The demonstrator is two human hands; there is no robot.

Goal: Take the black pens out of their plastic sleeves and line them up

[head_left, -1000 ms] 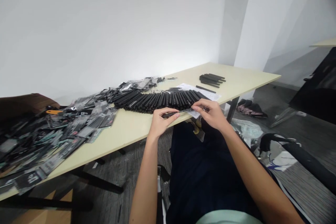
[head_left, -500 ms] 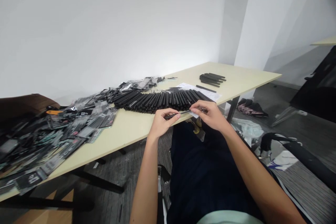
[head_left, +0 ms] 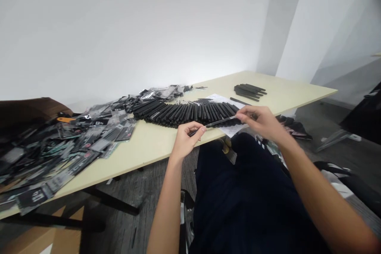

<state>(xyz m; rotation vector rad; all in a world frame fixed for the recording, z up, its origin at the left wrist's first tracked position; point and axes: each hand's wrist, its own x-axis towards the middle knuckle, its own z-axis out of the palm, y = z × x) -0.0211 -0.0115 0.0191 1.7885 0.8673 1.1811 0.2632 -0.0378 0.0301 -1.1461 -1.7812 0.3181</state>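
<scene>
My left hand (head_left: pixel 187 138) is closed in a pinch on a thin black pen-like stick (head_left: pixel 193 131) above the table's front edge. From its tip a narrow, see-through strip like a plastic sleeve (head_left: pixel 222 121) runs up to the right. My right hand (head_left: pixel 260 121) pinches the far end of that strip between thumb and fingers. Whether the stick reaches inside the strip I cannot tell. Just behind both hands lies a long row of stacked black pen-like sticks (head_left: pixel 181 114). A white paper sheet (head_left: pixel 232 130) shows partly under the row, near my right hand.
Printed plastic packets (head_left: pixel 101 145) heap over the table's left side, with an orange-handled item (head_left: pixel 66 119) among them. A brown box (head_left: pixel 32 112) stands behind. A smaller group of black sticks (head_left: pixel 250 91) lies far right on the table (head_left: pixel 300 89). An open carton (head_left: pixel 44 238) is on the floor.
My right hand has moved right and slightly up, away from my left, so more of the see-through strip shows between them. My left hand keeps its pinch. The view has shifted slightly.
</scene>
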